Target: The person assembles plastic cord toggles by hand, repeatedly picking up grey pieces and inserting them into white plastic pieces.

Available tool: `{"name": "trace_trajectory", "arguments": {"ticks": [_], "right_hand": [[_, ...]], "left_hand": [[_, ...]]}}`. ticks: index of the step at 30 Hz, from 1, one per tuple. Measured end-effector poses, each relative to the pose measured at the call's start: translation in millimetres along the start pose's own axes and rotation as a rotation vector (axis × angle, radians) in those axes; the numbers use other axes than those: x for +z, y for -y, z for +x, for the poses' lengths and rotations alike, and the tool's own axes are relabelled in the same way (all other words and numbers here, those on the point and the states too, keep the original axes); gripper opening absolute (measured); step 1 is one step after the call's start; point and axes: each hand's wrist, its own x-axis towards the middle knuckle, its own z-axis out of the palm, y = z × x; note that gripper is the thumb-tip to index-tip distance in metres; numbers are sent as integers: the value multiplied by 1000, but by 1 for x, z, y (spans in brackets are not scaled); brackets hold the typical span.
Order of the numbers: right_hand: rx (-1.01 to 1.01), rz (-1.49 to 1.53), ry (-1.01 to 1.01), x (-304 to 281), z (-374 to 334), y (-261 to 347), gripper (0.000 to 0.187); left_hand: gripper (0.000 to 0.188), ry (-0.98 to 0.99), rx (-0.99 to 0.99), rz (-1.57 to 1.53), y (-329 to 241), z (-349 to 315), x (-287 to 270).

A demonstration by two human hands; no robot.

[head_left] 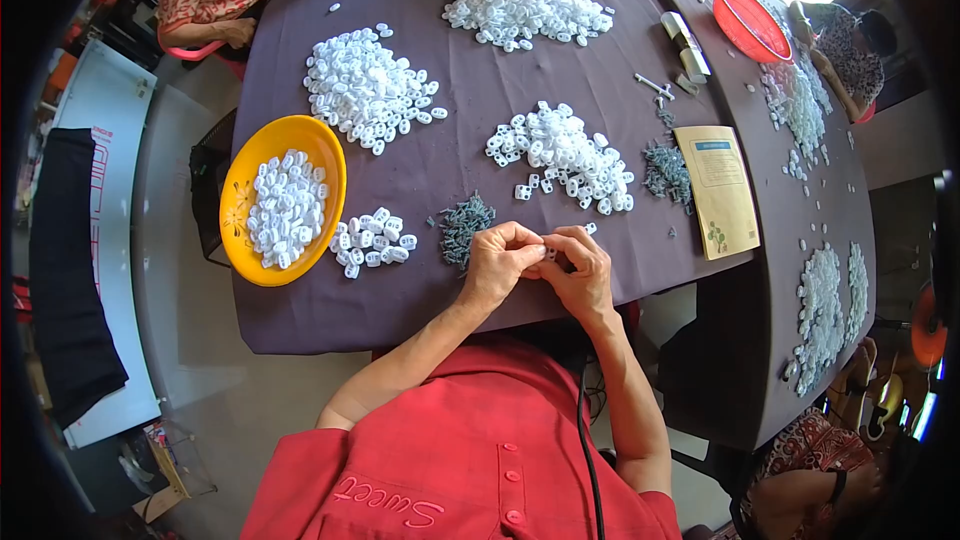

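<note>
Small white piece (550, 254), one, held over the near edge of the surface (300, 325).
Left hand (497, 262) and right hand (582, 272), two: fingers together, pinching the piece, neither clearly nearer; its long axis too small to tell. Grey-part piles, two: one (466, 228) just beyond the left hand, one (668, 175) farther right, beside one packet (718, 195). White heaps (368, 88) left of the packet, four. Yellow bowl (335, 178), left edge, one.
</note>
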Motion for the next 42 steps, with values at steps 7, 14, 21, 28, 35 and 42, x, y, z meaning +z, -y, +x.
{"name": "trace_trajectory", "arguments": {"ticks": [7, 14, 21, 28, 35, 42], "right_hand": [[-5, 20, 16, -1, 0, 2, 26], [10, -13, -3, 1, -2, 2, 24], [-75, -74, -58, 5, -4, -1, 26], [-112, -113, -71, 6, -3, 0, 27], [-154, -146, -96, 6, -2, -3, 21], [-14, -60, -65, 2, 1, 4, 22]], "left_hand": [[3, 40, -9, 15, 0, 0, -5], [3, 4, 8, 34, 2, 0, -1], [2, -1, 44, 65, 8, 0, -2], [1, -11, 73, 112, 6, -1, 0], [1, 14, 41, 111, 4, 0, -3], [6, -10, -41, -39, 2, -2, -1]]}}
